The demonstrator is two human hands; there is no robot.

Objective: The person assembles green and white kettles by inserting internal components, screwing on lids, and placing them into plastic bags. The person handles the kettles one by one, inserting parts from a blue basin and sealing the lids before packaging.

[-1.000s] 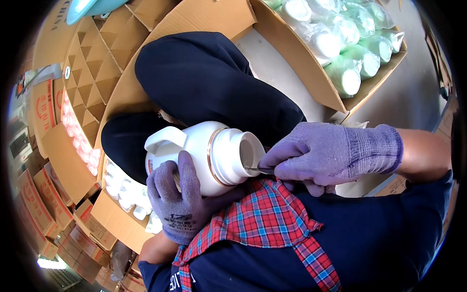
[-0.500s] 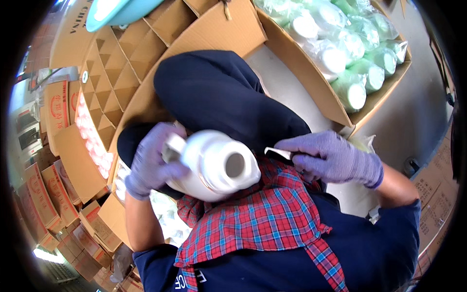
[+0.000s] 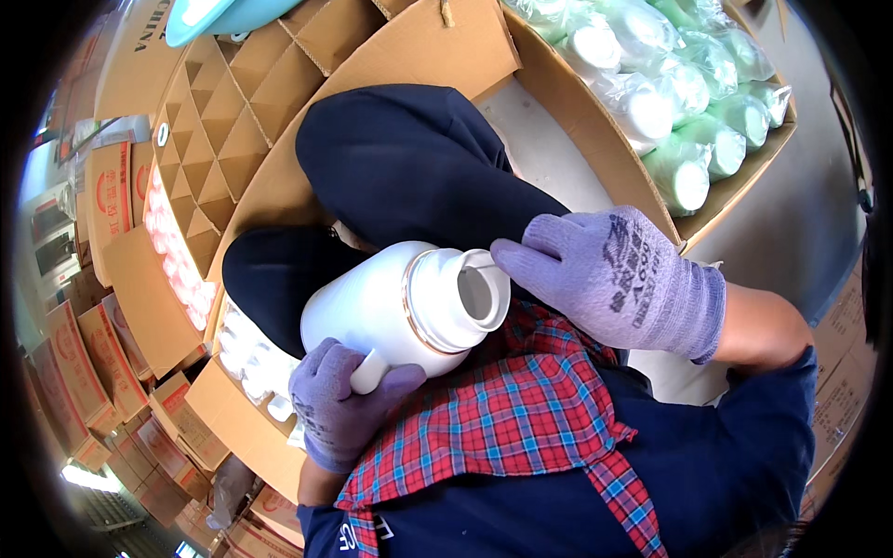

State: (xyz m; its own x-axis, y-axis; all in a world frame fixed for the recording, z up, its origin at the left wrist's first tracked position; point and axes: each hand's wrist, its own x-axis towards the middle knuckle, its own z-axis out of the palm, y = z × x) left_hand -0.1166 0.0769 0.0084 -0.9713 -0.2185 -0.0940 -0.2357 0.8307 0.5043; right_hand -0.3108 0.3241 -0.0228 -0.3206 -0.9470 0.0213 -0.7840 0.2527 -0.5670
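Observation:
A white vacuum jug [image 3: 363, 296] with a thin gold-coloured ring lies tilted across my lap, its uncapped mouth pointing right. My left hand [image 3: 339, 400], in a purple work glove, is closed round the jug's handle [image 3: 370, 372]. My right hand [image 3: 605, 274], in a matching glove, has its fingers pressed together at the upper rim of the mouth. Whatever they pinch there is hidden behind the fingertips. A red checked apron [image 3: 484, 409] lies below the jug.
An open carton with cardboard dividers [image 3: 233, 139] stands ahead on the left, a light-blue basin [image 3: 233, 17] on top. At the right, another carton [image 3: 595, 121] holds several plastic-wrapped green and white bottles [image 3: 693, 181]. Stacked cartons [image 3: 70, 372] line the left side.
The jug has turned and its handle now faces me, with my left hand lower. My right hand has moved from beside the jug to its rim; the small white-and-dark piece it held is now hidden.

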